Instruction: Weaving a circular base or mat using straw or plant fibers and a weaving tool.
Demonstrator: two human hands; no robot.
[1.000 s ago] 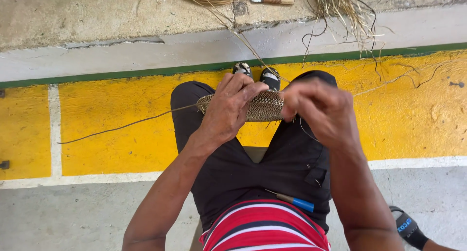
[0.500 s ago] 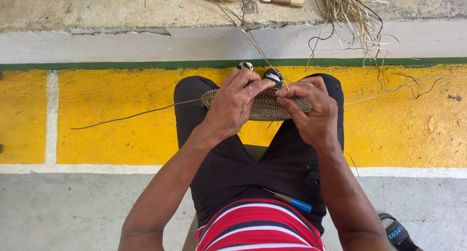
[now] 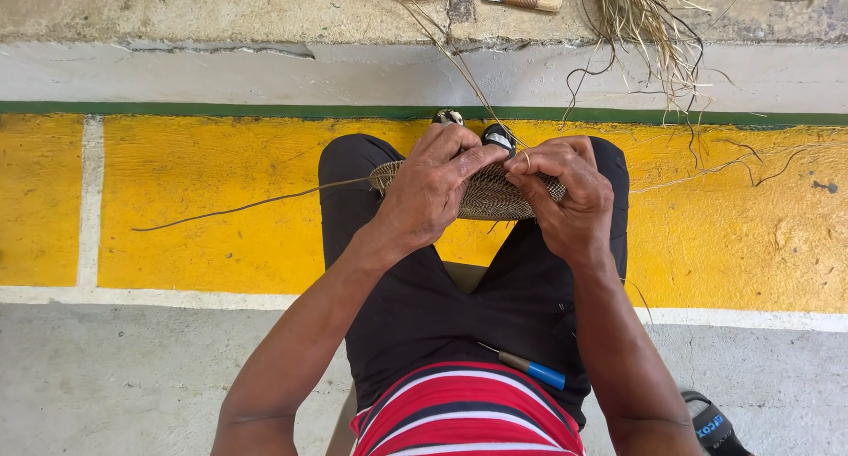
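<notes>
1. Your left hand (image 3: 430, 194) is closed over the near left part of the woven disc (image 3: 481, 194), fingers curled across its top and thumb tucked toward the middle. The disc rests across your knees, above the black trousers (image 3: 459, 306), roughly level.

2. Your right hand (image 3: 570, 195) grips the disc's right edge, fingertips pinched together at the rim where a thin fibre strand (image 3: 464, 72) runs up toward the loose fibre bundle (image 3: 649, 19) on the concrete ledge (image 3: 221, 19). Whether the pinch holds that strand or only the rim, I cannot tell — the fingers hide it.

3. A long stiff strand (image 3: 247, 207) sticks out to the left from the disc, over the yellow painted floor (image 3: 203, 200). It looks easy to snag with your forearm, and a tug there could loosen the coil.

4. The working strand is thin and pulled at an angle; a sharp pull would likely snap it or drag the bundle off the ledge.

5. With both hands crowded at the top edge, the near side of the disc is unsupported — relax the left grip and it may tip forward between your knees.

6. The blue-handled tool (image 3: 530, 368) lies on your lap, just beside the striped shirt (image 3: 468, 416). It may roll off if you shift your legs.

7. A wooden-handled tool (image 3: 523, 0) lies on the ledge, well apart from your hands.
</notes>
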